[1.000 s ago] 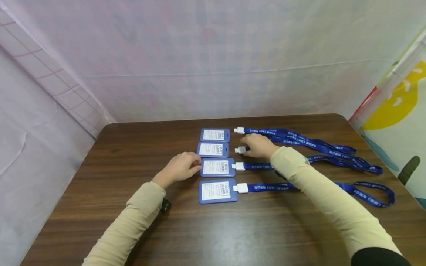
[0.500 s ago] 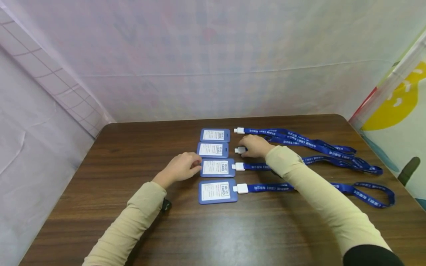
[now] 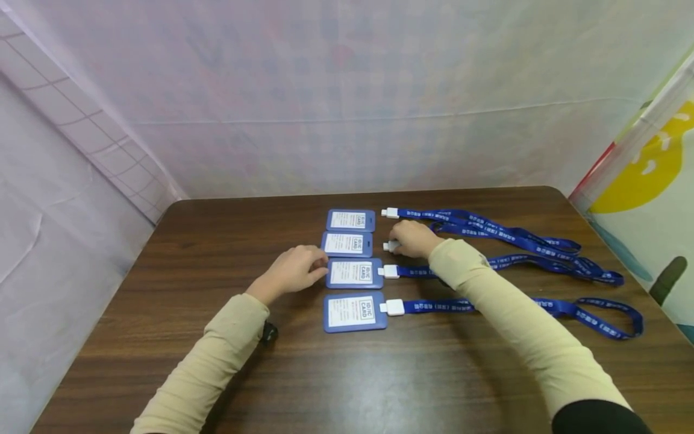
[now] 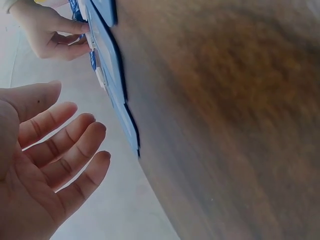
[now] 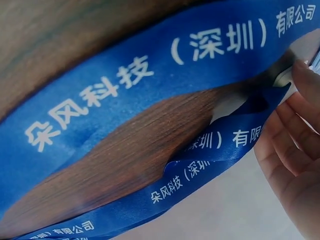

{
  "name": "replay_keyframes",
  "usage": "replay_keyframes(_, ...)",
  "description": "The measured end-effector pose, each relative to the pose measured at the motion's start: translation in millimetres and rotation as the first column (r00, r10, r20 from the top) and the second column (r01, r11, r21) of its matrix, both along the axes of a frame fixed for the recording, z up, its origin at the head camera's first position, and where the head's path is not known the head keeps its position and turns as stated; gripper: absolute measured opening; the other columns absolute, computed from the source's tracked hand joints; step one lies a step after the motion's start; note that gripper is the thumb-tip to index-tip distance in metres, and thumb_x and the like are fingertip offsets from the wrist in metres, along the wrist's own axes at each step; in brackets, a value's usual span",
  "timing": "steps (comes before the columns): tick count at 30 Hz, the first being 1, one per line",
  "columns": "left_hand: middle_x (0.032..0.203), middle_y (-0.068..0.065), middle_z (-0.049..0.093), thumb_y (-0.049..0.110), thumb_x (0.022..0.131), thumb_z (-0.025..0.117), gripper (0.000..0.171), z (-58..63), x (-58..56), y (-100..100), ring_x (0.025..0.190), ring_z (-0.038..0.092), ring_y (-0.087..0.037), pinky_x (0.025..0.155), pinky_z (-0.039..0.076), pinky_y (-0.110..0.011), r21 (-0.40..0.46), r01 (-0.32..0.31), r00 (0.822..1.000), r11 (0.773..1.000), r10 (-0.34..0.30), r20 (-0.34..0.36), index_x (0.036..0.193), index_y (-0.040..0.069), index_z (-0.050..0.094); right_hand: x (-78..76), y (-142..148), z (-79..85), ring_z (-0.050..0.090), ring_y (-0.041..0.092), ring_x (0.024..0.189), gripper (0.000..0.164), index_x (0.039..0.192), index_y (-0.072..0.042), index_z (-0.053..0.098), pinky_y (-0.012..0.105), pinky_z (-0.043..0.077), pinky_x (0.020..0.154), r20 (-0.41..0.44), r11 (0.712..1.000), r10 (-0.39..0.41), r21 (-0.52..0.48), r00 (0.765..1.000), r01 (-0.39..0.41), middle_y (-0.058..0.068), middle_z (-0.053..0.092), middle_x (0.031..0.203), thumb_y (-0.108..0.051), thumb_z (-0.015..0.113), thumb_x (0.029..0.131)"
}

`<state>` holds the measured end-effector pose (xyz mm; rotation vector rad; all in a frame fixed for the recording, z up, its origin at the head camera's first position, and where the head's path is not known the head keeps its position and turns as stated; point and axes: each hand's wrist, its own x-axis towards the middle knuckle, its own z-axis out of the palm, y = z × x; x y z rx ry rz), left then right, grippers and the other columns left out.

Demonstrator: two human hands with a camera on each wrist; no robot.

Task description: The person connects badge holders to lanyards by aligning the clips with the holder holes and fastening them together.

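Observation:
My right hand (image 3: 414, 239) pinches the white clip (image 3: 391, 246) of a blue lanyard, just right of the second card holder (image 3: 347, 244) from the back. That lanyard's printed strap (image 5: 150, 75) runs away from the fingers (image 5: 300, 120) in the right wrist view. At the left end of the third card holder (image 3: 354, 273) is my left hand (image 3: 295, 268). Its fingers are loosely bent and hold nothing, as the left wrist view shows. The two nearest holders, the third and the front one (image 3: 355, 311), have white lanyard clips (image 3: 394, 307) at their right ends.
The rearmost card holder (image 3: 350, 220) lies apart from a white clip (image 3: 390, 213) to its right. Blue lanyards (image 3: 542, 246) stretch across the right half of the brown wooden table (image 3: 217, 229). A pale cloth wall (image 3: 347, 120) stands behind the table.
My right hand has shifted slightly left along the lanyard and now covers more of its white clip. The left hand stays almost where it was.

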<state>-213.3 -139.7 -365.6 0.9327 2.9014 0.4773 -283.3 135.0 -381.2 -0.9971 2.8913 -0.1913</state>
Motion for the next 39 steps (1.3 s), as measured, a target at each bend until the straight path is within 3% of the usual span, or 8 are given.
replay_keyframes(13,0.084,-0.004,0.060,0.019,0.086,0.064,0.019,7.5,-4.9,-2,0.072,0.055,-0.015,0.064,0.048,-0.030,-0.058,0.019,1.000,0.998,-0.018,0.014,0.098,0.004,0.064,0.7,-2,1.9,0.059,0.023,0.069,0.008,0.076,-0.005,0.068,0.038,0.050,0.067,-0.004,1.000,-0.006,0.013,1.000,0.007,0.006,0.063,0.076,-0.010,0.073,0.072)
replay_keyframes(23,0.095,-0.009,0.058,0.020,0.084,0.066,0.028,12.0,-10.2,3,0.078,0.054,-0.017,0.069,0.048,-0.031,-0.127,0.039,0.999,0.991,-0.035,0.035,0.107,0.003,0.062,0.4,-2,0.8,0.061,0.025,0.072,0.009,0.079,-0.005,0.069,0.038,0.051,0.070,-0.004,1.000,-0.023,0.022,1.000,0.023,0.007,0.064,0.079,-0.011,0.073,0.073)
replay_keyframes(32,0.112,-0.013,0.057,0.024,0.084,0.066,0.042,17.4,-20.2,4,0.097,0.055,-0.023,0.082,0.047,-0.039,-0.156,0.030,0.998,0.987,-0.022,0.056,0.120,0.003,0.057,1.3,-4,2.1,0.061,0.025,0.074,0.010,0.080,-0.005,0.070,0.038,0.051,0.071,0.003,0.999,-0.030,0.029,1.000,0.030,0.007,0.065,0.080,-0.011,0.073,0.073)
replay_keyframes(39,0.127,-0.014,0.052,0.023,0.085,0.066,0.047,18.9,-29.1,3,0.117,0.048,-0.029,0.097,0.039,-0.043,-0.155,0.004,0.996,0.988,0.010,0.089,0.125,0.002,0.053,0.1,-3,0.5,0.061,0.024,0.075,0.010,0.082,-0.005,0.070,0.038,0.051,0.072,0.013,0.998,-0.041,0.037,0.999,0.041,0.007,0.065,0.080,-0.012,0.073,0.074)
